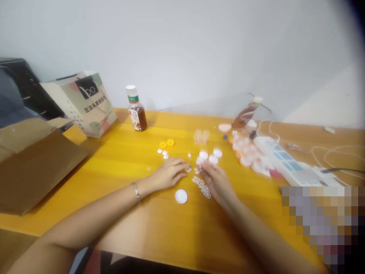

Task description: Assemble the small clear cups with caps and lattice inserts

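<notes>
Small white parts handled on a yellow-brown worktop (pixel 159 232), items given from largest to smallest. Left: a cardboard box (pixel 37 167), with a printed paper bag (pixel 78 104) beyond it. Right: a white power strip (pixel 286 160). Behind: a bottle of dark liquid (pixel 138 118), upright and capped. Centre: the two hands, facing each other. Parts this thin are probably best lifted by the rim, with light fingertip pressure and one hand steadying, so that neighbouring parts stay undisturbed. The left hand (pixel 168 173) is partly spread, palm down, thumb apart from the curved fingers; it appears to hold nothing, and contact with the small part near its fingertips cannot be told. The right hand (pixel 216 179) appears to pinch a pale piece (pixel 199 161) between thumb and fingertips, its outline blurred. White openwork pieces (pixel 201 183) lie in a slanting row just beside the right hand, on its inner side; a white disc (pixel 181 196) lies nearer the wearer. Farther back are two yellow rings (pixel 162 144) and, smallest, several white buttons (pixel 164 153)
</notes>
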